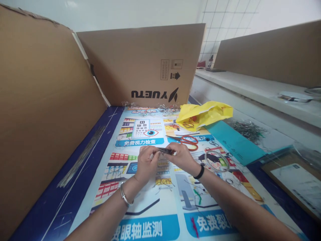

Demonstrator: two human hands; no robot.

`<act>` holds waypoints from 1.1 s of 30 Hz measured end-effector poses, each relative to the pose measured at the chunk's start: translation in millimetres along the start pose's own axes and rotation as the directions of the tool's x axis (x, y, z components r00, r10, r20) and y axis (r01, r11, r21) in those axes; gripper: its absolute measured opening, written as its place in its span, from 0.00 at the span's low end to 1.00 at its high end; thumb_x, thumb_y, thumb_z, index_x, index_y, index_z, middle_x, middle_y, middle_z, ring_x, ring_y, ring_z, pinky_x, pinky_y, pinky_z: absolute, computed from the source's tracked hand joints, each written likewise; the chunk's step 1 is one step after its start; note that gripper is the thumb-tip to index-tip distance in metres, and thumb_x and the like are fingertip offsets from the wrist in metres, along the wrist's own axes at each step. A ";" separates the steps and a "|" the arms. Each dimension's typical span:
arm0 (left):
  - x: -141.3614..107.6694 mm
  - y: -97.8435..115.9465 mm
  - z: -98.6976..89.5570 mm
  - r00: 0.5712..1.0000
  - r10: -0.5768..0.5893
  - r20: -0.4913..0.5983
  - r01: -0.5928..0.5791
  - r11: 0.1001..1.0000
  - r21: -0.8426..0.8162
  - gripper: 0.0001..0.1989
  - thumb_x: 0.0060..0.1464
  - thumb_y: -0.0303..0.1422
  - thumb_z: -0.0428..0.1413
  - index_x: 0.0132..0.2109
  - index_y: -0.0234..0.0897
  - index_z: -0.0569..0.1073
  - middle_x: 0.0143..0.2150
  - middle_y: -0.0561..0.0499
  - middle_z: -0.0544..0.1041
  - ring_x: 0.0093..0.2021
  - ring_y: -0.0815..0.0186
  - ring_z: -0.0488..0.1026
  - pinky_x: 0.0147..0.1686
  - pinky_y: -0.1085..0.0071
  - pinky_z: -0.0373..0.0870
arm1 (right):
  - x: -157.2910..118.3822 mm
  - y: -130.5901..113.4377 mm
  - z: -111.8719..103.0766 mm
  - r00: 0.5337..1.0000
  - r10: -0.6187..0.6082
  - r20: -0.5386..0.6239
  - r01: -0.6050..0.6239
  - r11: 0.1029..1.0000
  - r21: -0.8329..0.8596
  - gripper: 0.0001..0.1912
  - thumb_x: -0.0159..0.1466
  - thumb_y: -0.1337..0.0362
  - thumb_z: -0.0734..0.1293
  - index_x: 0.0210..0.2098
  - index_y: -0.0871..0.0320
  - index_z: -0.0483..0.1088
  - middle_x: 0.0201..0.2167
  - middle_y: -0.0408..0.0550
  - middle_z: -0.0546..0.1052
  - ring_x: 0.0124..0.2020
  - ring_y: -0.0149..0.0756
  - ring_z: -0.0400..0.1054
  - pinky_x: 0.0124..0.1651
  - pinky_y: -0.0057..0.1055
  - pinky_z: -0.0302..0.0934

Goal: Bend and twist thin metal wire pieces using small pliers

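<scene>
Both hands meet over the middle of the printed sheet point(147, 174). My left hand point(147, 163), with a silver bangle at the wrist, is closed on the left end of a small dark object point(164, 151). On the other end of that object, the fingers of my right hand point(182, 157) are closed; a black band circles that wrist. What the object is cannot be made out. Just beyond my right hand lie scissors point(190, 142) with orange-red handles. A clear ring point(217, 161) rests to the right of it.
Cardboard panels point(140, 63) stand at the back and left. Thin wires point(82, 155) lie at the left. Further right are a yellow bag point(205, 113), a teal strip point(234, 142), a wire heap point(247, 130) and a clear-wrapped package point(296, 180).
</scene>
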State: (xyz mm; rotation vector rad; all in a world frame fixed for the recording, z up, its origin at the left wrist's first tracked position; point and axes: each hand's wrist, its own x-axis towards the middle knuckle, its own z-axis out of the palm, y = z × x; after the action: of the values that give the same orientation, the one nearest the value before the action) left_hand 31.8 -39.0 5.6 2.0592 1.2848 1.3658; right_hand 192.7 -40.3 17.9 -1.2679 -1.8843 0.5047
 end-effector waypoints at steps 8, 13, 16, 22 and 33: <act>1.3 -2.1 1.8 0.999 -0.031 0.044 0.035 0.996 -0.083 0.05 0.52 0.30 0.51 0.30 0.38 0.70 0.28 0.53 0.73 0.33 0.67 0.69 0.35 0.70 0.65 | 1.0 0.1 -1.1 0.998 0.049 0.045 -0.051 0.998 0.039 0.06 0.52 0.67 0.67 0.20 0.59 0.67 0.19 0.40 0.68 0.22 0.27 0.60 0.24 0.23 0.52; 0.6 -7.5 5.9 0.996 -0.050 0.068 0.055 0.996 -0.064 0.04 0.52 0.29 0.50 0.32 0.38 0.70 0.30 0.53 0.74 0.35 0.66 0.70 0.37 0.70 0.65 | 0.7 1.8 0.8 0.999 -0.011 0.051 0.005 0.993 0.116 0.04 0.52 0.69 0.66 0.21 0.60 0.68 0.21 0.42 0.69 0.24 0.27 0.61 0.26 0.24 0.54; 0.3 -9.4 7.2 0.994 -0.078 0.071 0.083 0.995 -0.062 0.04 0.53 0.29 0.50 0.33 0.39 0.69 0.30 0.53 0.74 0.35 0.66 0.70 0.37 0.70 0.64 | 0.8 1.3 1.9 0.998 -0.031 0.050 0.024 0.991 0.128 0.05 0.53 0.69 0.66 0.21 0.59 0.68 0.21 0.42 0.68 0.24 0.28 0.61 0.27 0.25 0.54; -0.6 -5.9 7.7 0.975 -0.212 0.071 0.220 0.965 -0.145 0.03 0.53 0.31 0.50 0.33 0.39 0.67 0.28 0.55 0.72 0.30 0.70 0.69 0.32 0.74 0.63 | -0.4 3.8 5.6 0.998 -0.061 0.028 0.057 0.992 0.111 0.03 0.53 0.70 0.66 0.23 0.59 0.70 0.21 0.42 0.69 0.25 0.29 0.62 0.28 0.25 0.55; 10.8 0.1 2.9 0.937 -0.270 0.223 0.338 0.867 -0.367 0.04 0.47 0.29 0.55 0.32 0.37 0.66 0.28 0.55 0.72 0.30 0.70 0.70 0.33 0.74 0.64 | 1.2 6.2 3.4 1.000 0.003 -0.019 -0.002 0.999 0.054 0.03 0.50 0.72 0.66 0.22 0.60 0.70 0.20 0.42 0.69 0.23 0.28 0.61 0.26 0.23 0.53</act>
State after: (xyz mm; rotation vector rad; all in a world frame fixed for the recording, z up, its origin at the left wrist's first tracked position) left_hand 35.7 -29.5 10.2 1.5758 1.0931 1.1691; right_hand 193.4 -36.2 12.0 -1.2358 -1.8416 0.5395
